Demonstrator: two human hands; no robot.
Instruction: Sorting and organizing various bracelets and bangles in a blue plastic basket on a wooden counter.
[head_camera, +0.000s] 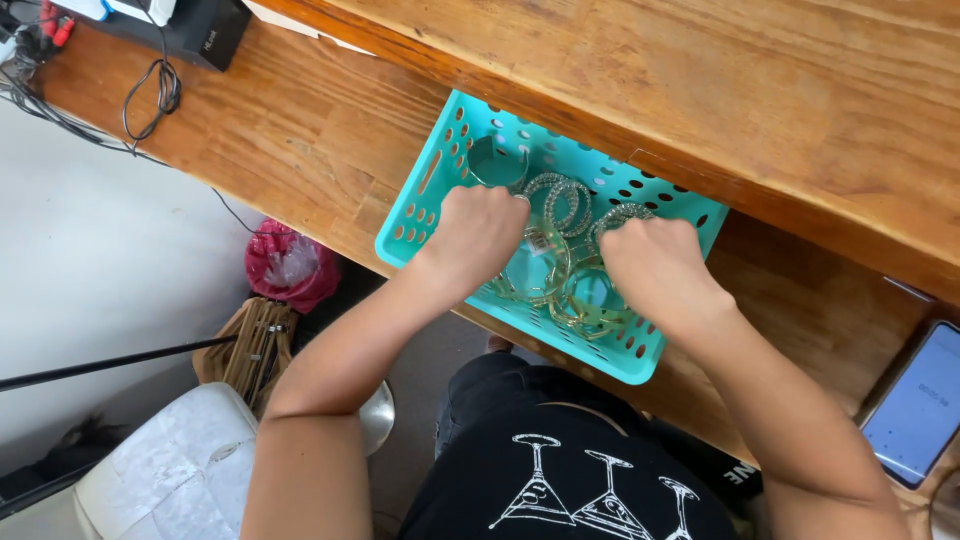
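The basket (430, 185) is turquoise plastic, smooth and slightly glossy, with punched oval holes in its walls. The bangles (565, 205) inside look like metal: some gold-toned and shiny, others silvery with a beaded, glittering surface. The wooden desk (300, 130) is varnished, with visible grain and a soft sheen. At its right edge a phone (920, 410) shows a glossy glass screen. Below the desk's left edge lies a crinkled pink plastic bag (290, 265).

One head-worn camera looks steeply down, close over the wooden desk (300, 130).
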